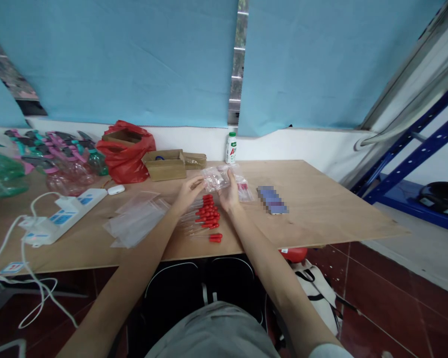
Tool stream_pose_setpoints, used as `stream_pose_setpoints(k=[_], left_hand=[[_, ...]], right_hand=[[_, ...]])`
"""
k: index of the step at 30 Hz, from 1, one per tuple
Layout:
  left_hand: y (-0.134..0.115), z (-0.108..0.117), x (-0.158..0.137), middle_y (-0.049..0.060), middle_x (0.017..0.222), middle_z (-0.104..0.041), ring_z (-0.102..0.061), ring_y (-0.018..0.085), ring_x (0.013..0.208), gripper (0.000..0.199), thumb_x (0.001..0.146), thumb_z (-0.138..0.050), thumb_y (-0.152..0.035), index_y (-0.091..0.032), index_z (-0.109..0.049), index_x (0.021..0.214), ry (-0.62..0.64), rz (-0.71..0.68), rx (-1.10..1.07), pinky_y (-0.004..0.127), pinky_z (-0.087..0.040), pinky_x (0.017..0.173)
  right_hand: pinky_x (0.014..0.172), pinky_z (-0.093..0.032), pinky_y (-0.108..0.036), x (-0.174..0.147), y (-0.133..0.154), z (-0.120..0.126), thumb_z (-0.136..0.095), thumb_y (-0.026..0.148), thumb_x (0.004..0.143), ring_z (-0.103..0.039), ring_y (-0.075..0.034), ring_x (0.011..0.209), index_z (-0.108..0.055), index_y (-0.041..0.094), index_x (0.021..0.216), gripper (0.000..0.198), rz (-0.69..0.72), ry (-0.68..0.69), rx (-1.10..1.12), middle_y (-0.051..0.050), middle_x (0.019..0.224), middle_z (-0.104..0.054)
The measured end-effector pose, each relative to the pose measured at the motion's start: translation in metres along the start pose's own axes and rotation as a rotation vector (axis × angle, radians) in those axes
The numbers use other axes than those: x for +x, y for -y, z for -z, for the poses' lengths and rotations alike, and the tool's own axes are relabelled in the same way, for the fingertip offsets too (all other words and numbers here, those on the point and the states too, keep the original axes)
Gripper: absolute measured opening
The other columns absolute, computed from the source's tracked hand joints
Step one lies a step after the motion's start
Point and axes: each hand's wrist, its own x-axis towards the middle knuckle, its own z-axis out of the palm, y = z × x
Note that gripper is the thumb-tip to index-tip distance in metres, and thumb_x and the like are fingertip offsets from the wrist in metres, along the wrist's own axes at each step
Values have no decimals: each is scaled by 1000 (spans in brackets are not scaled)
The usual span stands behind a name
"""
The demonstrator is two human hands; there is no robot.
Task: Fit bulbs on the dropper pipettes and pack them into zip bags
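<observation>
Between my hands, above the table, is a clear plastic bag [213,180], crinkled and shiny. The fingers of my left hand [191,191] pinch its left side. My right hand [229,194] grips its right side with the thumb pointing up. Just below the hands lies a pile of droppers [209,214] with red rubber bulbs and thin clear tubes, the bulbs facing right. Behind my right hand rests another clear bag [246,191] with something red inside. Flat empty clear bags [136,223] are spread to the left of my left forearm.
A white power strip [69,214] with cables lies at the left, near a white case [116,190]. Spray bottles [70,169], a red plastic bag [125,159] and a cardboard box [165,166] line the back. A white bottle [231,148] stands behind; a blurred phone [272,200] lies right.
</observation>
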Motion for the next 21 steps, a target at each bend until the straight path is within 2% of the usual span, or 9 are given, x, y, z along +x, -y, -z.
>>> stream_pose_setpoints(k=[4,9,11,14,16,21], left_hand=[[-5,-1,-1,6,92,-78,-70,21,82,45,82,-82,-60,-18,-79,98,4,12,22,33,-58,79],[-7,-2,-3,3,75,-69,-60,16,67,39,90,-76,-57,-19,-73,80,70,48,-36,29,-48,64],[-5,-1,-3,2,76,-69,-61,16,68,37,91,-76,-56,-19,-72,83,79,72,-89,28,-47,63],[-3,-1,-4,2,78,-71,-66,16,70,36,91,-77,-55,-20,-75,102,82,114,-153,26,-46,61],[-4,-1,-4,2,78,-72,-67,15,68,43,90,-78,-56,-20,-74,113,85,139,-184,24,-44,56],[-9,1,-1,8,92,-76,-68,14,61,55,92,-68,-68,-18,-73,115,-21,186,-230,22,-30,42]], right_hand=[[89,-66,-39,-1,3,1,-67,42,95,-74,-20,103,-58,32,139,46,51,-7,10,0,134,-75],[92,-65,-37,-5,6,-3,-70,38,93,-73,-19,112,-58,36,141,50,46,5,11,2,136,-75],[93,-64,-38,-6,6,-5,-70,35,93,-73,-20,115,-58,36,140,49,33,5,4,2,133,-76],[91,-64,-37,-5,5,-4,-71,34,93,-73,-21,116,-60,34,137,45,18,-33,-5,1,129,-77],[86,-65,-35,-3,5,-3,-71,34,93,-74,-21,113,-61,33,133,42,16,-69,1,1,128,-77],[78,-64,-31,0,8,0,-69,34,94,-77,-19,101,-63,31,127,33,37,-155,49,1,121,-79]])
